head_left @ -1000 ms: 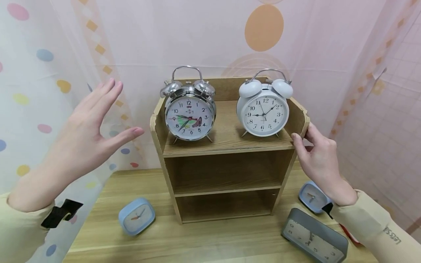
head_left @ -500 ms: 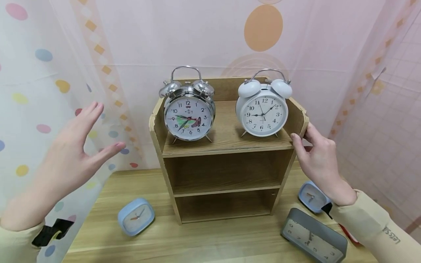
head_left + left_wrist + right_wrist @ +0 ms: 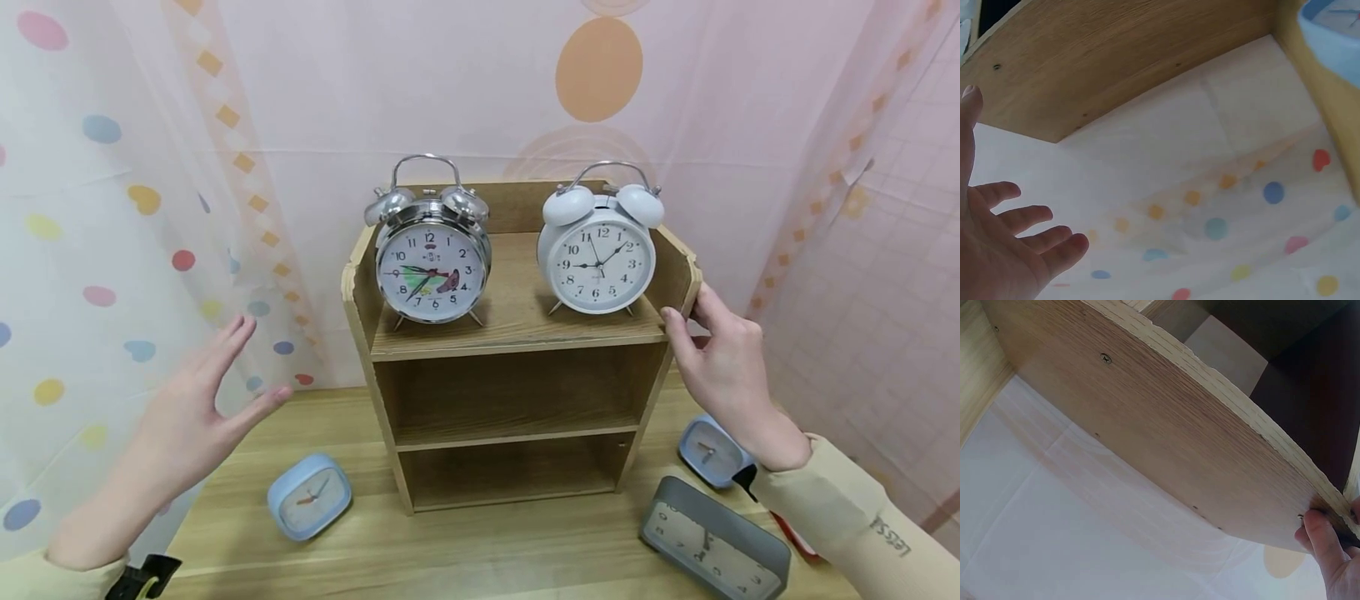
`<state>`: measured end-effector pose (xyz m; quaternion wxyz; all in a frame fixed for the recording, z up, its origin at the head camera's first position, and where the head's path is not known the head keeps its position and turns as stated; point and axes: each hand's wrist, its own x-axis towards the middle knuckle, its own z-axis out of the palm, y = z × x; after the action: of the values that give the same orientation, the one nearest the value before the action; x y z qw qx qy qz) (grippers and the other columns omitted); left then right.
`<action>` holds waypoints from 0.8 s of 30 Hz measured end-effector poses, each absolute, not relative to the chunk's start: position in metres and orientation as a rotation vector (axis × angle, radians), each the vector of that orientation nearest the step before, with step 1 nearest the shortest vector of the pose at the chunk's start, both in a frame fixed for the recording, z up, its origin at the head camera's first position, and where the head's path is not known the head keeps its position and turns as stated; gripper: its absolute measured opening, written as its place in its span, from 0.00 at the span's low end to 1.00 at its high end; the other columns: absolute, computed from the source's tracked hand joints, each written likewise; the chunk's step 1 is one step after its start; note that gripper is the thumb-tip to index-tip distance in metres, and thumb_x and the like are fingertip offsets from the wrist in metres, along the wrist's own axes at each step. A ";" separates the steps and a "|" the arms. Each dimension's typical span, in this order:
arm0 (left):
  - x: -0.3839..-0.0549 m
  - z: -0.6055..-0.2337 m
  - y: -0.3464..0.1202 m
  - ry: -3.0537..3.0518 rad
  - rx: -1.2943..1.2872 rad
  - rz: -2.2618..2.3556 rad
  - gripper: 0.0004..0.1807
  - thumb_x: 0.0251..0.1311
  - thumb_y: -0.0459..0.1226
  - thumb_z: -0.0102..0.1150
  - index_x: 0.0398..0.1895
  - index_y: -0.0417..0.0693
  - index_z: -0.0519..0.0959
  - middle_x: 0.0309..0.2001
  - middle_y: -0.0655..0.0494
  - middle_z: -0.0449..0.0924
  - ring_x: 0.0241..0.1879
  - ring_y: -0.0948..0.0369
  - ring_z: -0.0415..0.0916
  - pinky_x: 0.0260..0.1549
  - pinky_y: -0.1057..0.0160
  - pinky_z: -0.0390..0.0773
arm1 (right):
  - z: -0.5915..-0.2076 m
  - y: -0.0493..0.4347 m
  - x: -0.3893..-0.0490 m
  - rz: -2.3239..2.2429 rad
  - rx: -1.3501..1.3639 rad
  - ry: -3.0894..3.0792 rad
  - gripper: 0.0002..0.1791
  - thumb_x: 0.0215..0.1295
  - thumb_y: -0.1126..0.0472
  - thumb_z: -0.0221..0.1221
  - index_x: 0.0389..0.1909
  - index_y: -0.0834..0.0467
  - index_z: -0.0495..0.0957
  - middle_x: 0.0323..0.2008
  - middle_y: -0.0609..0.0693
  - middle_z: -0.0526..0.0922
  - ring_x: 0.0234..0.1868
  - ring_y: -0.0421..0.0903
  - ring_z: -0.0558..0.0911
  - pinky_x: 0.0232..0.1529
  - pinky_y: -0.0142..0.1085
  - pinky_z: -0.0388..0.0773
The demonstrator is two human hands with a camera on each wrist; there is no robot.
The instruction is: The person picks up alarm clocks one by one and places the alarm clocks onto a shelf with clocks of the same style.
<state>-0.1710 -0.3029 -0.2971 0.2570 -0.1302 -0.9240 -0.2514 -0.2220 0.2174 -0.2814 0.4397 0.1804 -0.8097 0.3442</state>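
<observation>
A small wooden shelf (image 3: 517, 392) stands on the table, holding two twin-bell alarm clocks on its top board. The silver alarm clock (image 3: 432, 271) is at left and the white alarm clock (image 3: 600, 267) at right. My right hand (image 3: 723, 358) pinches the front edge of the shelf's right side panel between thumb and fingers; the right wrist view shows fingers on the panel's outer face. Left of the shelf my left hand (image 3: 187, 425) is in the air, fingers extended, thumb apart, holding nothing. Nearest to it is a light blue clock (image 3: 310, 497) on the table.
On the right of the table (image 3: 480, 550) lie another blue clock (image 3: 712, 450), partly behind my forearm, and a grey clock (image 3: 716, 542) on its back. A red-edged thing (image 3: 795, 537) is mostly hidden under the forearm. Patterned curtains (image 3: 315, 83) close off the back and sides.
My left hand has drawn away from the shelf's left side and sunk lower, fingers still spread. The right hand keeps its grip on the panel; shelf and clocks stay put.
</observation>
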 end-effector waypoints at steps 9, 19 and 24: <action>-0.173 -0.327 -0.308 -2.584 -0.291 -0.700 0.50 0.65 0.47 0.72 0.84 0.47 0.56 0.80 0.30 0.60 0.75 0.25 0.58 0.66 0.20 0.58 | -0.282 0.218 -0.221 0.825 0.431 -2.023 0.12 0.70 0.72 0.62 0.52 0.72 0.80 0.43 0.68 0.91 0.49 0.44 0.92 0.36 0.05 0.69; -0.171 -0.353 -0.314 -2.671 -0.244 -0.645 0.50 0.67 0.52 0.69 0.84 0.45 0.56 0.78 0.27 0.60 0.72 0.24 0.62 0.64 0.23 0.63 | -0.283 0.218 -0.223 0.814 0.433 -2.014 0.12 0.70 0.72 0.62 0.51 0.72 0.80 0.43 0.68 0.91 0.50 0.37 0.88 0.36 0.05 0.69; -0.169 -0.373 -0.319 -2.719 -0.224 -0.621 0.50 0.66 0.53 0.69 0.83 0.43 0.57 0.77 0.26 0.62 0.69 0.23 0.64 0.61 0.24 0.66 | -0.284 0.219 -0.224 0.839 0.456 -2.004 0.11 0.70 0.73 0.62 0.51 0.73 0.79 0.42 0.69 0.90 0.48 0.02 0.70 0.36 0.05 0.69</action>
<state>-0.1692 -0.3185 -0.3731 0.1711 -0.0787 -0.9575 -0.2186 -0.2243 0.2189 -0.2835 0.4446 0.1838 -0.8087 0.3384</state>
